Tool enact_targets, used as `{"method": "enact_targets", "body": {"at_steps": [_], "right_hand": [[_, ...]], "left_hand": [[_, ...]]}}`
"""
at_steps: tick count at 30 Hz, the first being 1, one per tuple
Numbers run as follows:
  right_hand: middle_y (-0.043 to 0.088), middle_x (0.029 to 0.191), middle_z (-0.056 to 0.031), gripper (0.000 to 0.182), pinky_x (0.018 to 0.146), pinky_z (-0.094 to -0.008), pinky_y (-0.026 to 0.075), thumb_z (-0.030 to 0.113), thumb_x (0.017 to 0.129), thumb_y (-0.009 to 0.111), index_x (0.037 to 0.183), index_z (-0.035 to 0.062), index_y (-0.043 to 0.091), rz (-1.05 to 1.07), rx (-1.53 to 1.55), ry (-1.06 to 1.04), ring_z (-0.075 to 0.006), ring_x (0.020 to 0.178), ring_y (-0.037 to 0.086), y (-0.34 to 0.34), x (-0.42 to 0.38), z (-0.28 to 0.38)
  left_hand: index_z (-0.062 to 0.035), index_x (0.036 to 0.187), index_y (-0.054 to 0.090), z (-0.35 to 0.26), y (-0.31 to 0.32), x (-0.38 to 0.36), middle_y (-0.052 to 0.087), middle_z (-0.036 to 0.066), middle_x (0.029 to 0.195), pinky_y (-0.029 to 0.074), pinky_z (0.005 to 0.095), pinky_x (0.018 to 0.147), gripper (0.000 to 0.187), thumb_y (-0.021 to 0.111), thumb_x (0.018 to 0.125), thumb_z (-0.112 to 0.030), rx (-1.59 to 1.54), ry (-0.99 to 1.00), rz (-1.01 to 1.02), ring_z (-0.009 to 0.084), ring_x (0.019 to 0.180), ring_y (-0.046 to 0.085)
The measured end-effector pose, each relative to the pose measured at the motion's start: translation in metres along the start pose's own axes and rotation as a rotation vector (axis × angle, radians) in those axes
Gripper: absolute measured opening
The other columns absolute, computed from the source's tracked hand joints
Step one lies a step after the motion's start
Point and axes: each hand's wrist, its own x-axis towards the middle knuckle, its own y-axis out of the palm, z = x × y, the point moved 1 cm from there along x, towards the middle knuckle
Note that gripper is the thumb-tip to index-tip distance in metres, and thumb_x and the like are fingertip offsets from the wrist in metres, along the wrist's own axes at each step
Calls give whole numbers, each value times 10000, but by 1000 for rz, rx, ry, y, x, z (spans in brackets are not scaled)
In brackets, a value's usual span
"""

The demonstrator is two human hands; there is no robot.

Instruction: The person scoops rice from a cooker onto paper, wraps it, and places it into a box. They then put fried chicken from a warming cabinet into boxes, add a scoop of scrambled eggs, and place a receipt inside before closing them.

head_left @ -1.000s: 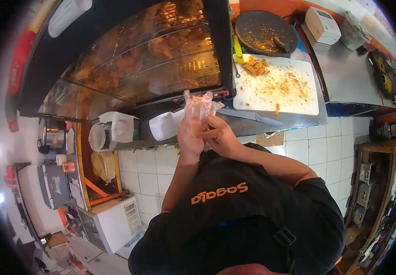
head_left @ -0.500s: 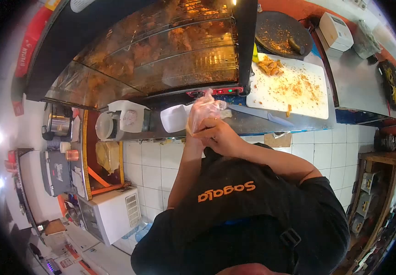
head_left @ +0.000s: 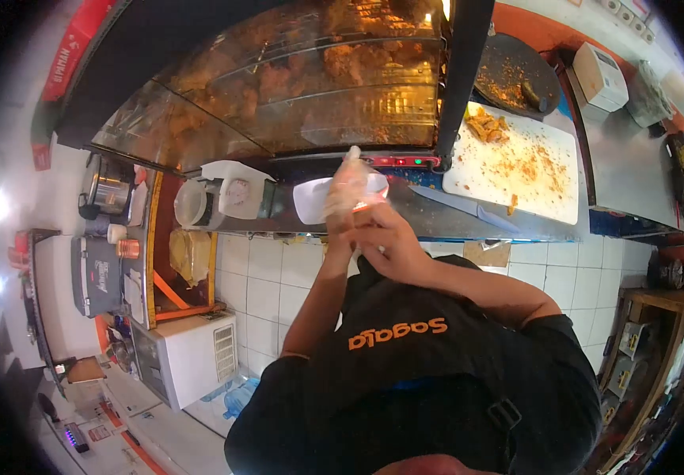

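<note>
A clear plastic glove [head_left: 348, 178] covers my left hand [head_left: 345, 194], whose fingers stretch up toward the glass cabinet, partly blurred. My bare right hand [head_left: 389, 244] is closed at the left wrist, its fingers pinching the glove's cuff. Just behind the gloved hand sits a white paper tray [head_left: 310, 202] on the counter, partly hidden by that hand. To the right lies a knife [head_left: 465, 207] beside a white cutting board [head_left: 544, 170] with crumbs and cut fried pieces [head_left: 487, 127].
A lit glass cabinet [head_left: 279, 87] of fried food stands behind the counter. White containers [head_left: 239, 194] are at the left. A dark round board [head_left: 516, 75] lies at the back right, near a white device [head_left: 600, 77]. A steel surface [head_left: 623, 150] adjoins it.
The view has shifted, so the counter and cabinet appear farther right. My left hand's fingers look straighter and more upright, while my right hand stays at the left wrist.
</note>
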Motion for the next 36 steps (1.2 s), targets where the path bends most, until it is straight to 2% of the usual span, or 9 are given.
{"method": "enact_targets", "body": {"at_steps": [2,7,9,16,18,22,28,32,36], "right_hand": [[567,939,-77,274,779,-364,456,-42,701,652,946,74,688,-19,55,24,-288,915,546,4,-5,-6],[575,897,-73,176,744,-367,423,30,709,695,877,81,688,-195,-260,153,-265,854,546,15,3,-22],[586,871,-69,170,743,-367,417,38,713,695,877,83,690,-177,-285,164,-260,838,551,18,3,-37],[619,821,-58,153,734,-366,454,19,699,694,847,57,698,-37,10,126,-261,797,570,27,-1,-37],[620,824,-61,146,733,-370,462,14,695,680,836,50,695,-31,8,98,-267,794,578,26,5,-34],[625,821,-76,133,727,-366,472,-5,686,662,813,31,680,46,32,87,-276,782,591,27,10,-30],[635,821,-121,114,692,-372,485,-22,695,665,804,6,654,219,223,83,-307,759,606,33,11,-30],[634,795,-127,91,670,-369,488,-18,730,678,816,3,654,384,334,122,-296,743,617,40,12,-25],[634,781,-112,109,642,-332,476,-5,768,695,875,4,676,521,424,106,-244,711,613,39,23,-23]], "left_hand": [[-54,1309,456,-24,11,0,533,138,1273,434,426,985,442,448,923,-269,-615,-168,-83,282,1158,536],[-32,1348,417,-13,16,-18,513,135,1298,434,410,990,473,376,902,-183,-696,-266,5,283,1186,520],[-13,1371,360,-15,23,-19,486,150,1333,389,414,1037,501,323,989,-337,-688,-186,-90,288,1226,482],[-55,1432,303,-5,1,-12,437,133,1392,323,395,1083,802,304,916,-669,-376,-6,-90,291,1254,449],[-70,1451,284,-15,4,-12,381,153,1437,314,438,1086,930,305,835,-766,-576,-42,30,330,1291,405],[-133,1472,271,-17,-1,-9,292,139,1501,294,522,1080,929,298,816,-791,-524,-51,-37,359,1342,330],[-262,1481,263,-24,-11,1,168,36,1565,184,597,1099,856,340,810,-788,-857,91,205,340,1416,181],[-239,1496,216,-26,-27,0,151,34,1569,138,542,1129,846,323,842,-764,-861,151,111,278,1441,107],[-116,1499,198,-31,-45,-3,166,116,1555,39,377,1163,912,313,854,-751,-727,247,-65,272,1440,118]]}}
